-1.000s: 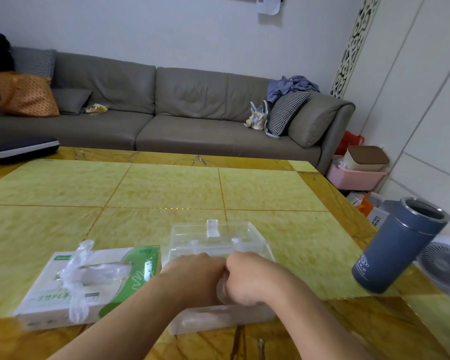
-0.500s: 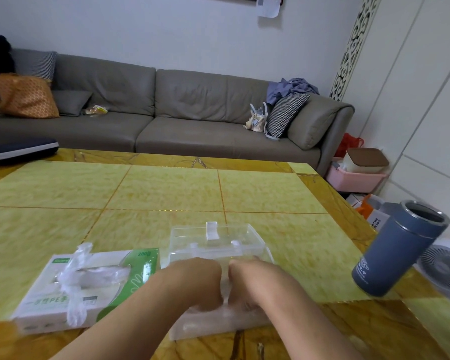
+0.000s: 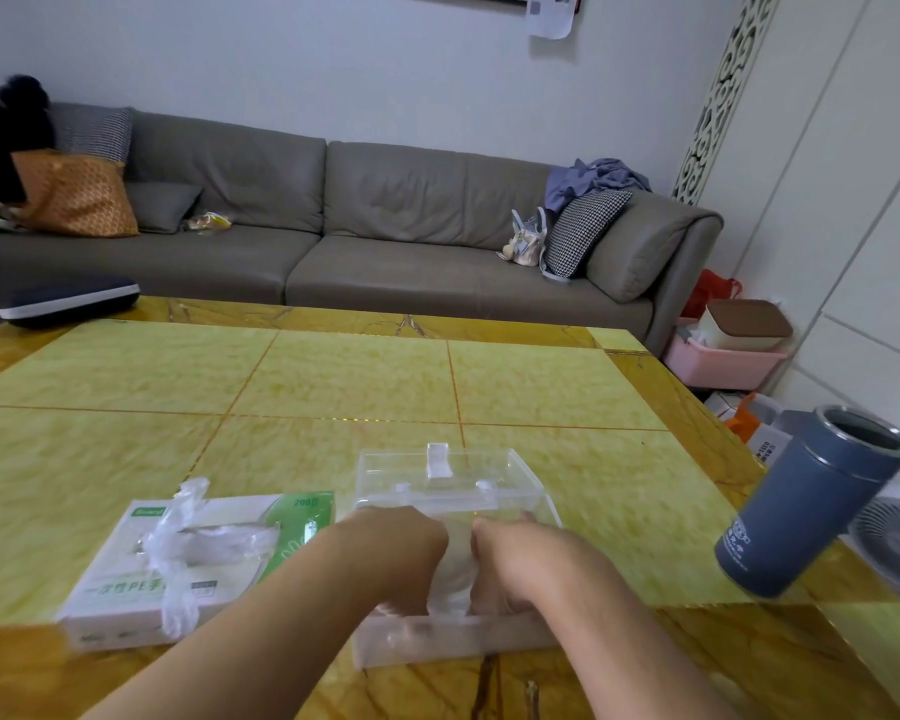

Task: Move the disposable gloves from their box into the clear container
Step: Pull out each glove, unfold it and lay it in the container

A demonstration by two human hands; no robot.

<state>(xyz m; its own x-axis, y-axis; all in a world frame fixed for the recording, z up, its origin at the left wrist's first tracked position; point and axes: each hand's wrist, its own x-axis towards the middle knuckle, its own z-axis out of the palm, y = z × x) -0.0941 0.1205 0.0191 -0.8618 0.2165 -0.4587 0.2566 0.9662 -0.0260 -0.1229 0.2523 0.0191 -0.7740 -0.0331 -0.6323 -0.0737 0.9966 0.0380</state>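
The clear container (image 3: 440, 642) stands on the table near the front edge, its lid folded back behind it. Both my hands are down inside it, side by side. My left hand (image 3: 404, 556) and my right hand (image 3: 523, 563) grip a translucent wad of disposable gloves (image 3: 455, 571) between them, low in the container. My fingertips are hidden behind the wad and my knuckles. To the left lies the white and green glove box (image 3: 126, 595), with a crumpled glove (image 3: 188, 532) sticking out of its slot.
A blue-grey insulated cup (image 3: 811, 504) with no lid stands at the table's right edge. A dark flat case (image 3: 68, 301) lies at the far left corner. Behind the table (image 3: 333, 376) runs a grey sofa (image 3: 333, 226); a fan and bins sit on the floor to the right.
Both hands have sunk from above the container's rim down into it, taking the wad of gloves with them. The glove box and cup have stayed put.
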